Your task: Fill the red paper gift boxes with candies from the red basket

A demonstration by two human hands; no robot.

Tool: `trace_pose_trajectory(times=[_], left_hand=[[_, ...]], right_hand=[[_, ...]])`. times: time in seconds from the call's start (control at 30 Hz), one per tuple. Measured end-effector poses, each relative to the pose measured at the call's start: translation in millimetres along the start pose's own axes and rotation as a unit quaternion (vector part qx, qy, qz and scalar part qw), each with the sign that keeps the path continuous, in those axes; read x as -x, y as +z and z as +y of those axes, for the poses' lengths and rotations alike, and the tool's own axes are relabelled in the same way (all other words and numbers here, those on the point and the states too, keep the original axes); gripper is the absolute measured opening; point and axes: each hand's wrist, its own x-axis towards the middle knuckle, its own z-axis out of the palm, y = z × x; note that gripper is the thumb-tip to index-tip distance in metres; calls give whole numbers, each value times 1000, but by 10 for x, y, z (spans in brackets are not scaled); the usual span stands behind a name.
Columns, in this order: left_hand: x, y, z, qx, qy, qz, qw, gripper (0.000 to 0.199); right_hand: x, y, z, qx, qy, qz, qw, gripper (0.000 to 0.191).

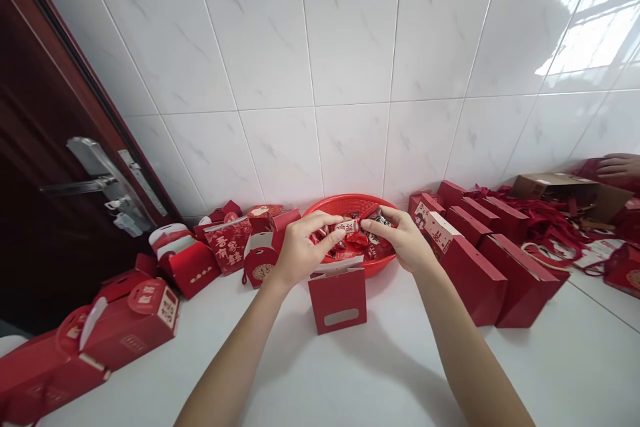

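Note:
In the head view, my left hand [307, 245] pinches a small wrapped candy [346, 227] with a white and red wrapper between thumb and fingertips. Close by on the right, my right hand [404, 237] has thumb and forefinger closed around a dark-wrapped candy [382, 219]. Both hands are over a red plastic basket [345, 200] that holds more candies in red and dark wrappers. Directly in front of the basket stands a small red gift box [339, 303], upright, its top open and a pale oval on its front. Its inside is hidden.
Red gift boxes line the left side, among them a handled box [135, 323]. To the right, several upright red boxes [473, 273] stand near red ribbons [545, 230] and a cardboard carton [565, 183]. Another person's hand [620, 165] shows at the right edge. A tiled wall [350, 80] rises behind.

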Motion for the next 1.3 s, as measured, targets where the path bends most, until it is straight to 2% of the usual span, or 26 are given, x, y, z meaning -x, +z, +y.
trace_pose_trajectory(times=[0.07, 0.13, 0.2, 0.23, 0.3, 0.37, 0.43, 0.5, 0.63, 0.7, 0.9, 1.0, 1.17, 1.3], left_hand=[[75, 13, 10, 10, -17, 5, 1000, 20], [138, -5, 15, 24, -35, -3, 999, 30], [193, -70, 24, 37, -41, -15, 998, 43], [220, -120, 31, 35, -36, -21, 999, 43], [278, -234, 45, 3, -21, -44, 999, 28], [346, -332, 43, -52, -21, -95, 994, 12], [416, -374, 5, -86, -49, -152, 983, 13], [477, -345, -74, -74, -87, -164, 980, 20], [520, -181, -281, 4, -159, -94, 983, 24], [499, -121, -351, 25, -179, -92, 979, 23], [410, -93, -379, 22, -129, -156, 979, 36], [398, -64, -394, 45, -130, -174, 975, 40], [418, 0, -413, 57, -155, -158, 974, 32], [434, 7, -397, 62, -168, -151, 972, 35]], right_hand=[[34, 36, -4, 22, -15, 11, 1000, 25], [59, 59, -20, 36, -30, 23, 999, 21], [80, 57, -56, 50, -46, 33, 997, 19], [92, 43, -83, 58, -54, 38, 996, 19], [119, -6, -148, 76, -66, 38, 994, 17], [151, -69, -213, 95, -60, 21, 993, 18], [178, -117, -260, 123, -56, -6, 991, 19], [190, -130, -276, 166, -68, -31, 983, 17], [168, -52, -222, 261, -100, -47, 959, 21], [150, -4, -180, 297, -113, -43, 947, 26], [138, 12, -119, 380, -129, -74, 913, 28], [130, -4, -103, 415, -122, -91, 897, 29], [117, -10, -86, 464, -141, -88, 870, 28], [129, 15, -85, 498, -146, -81, 851, 29]])
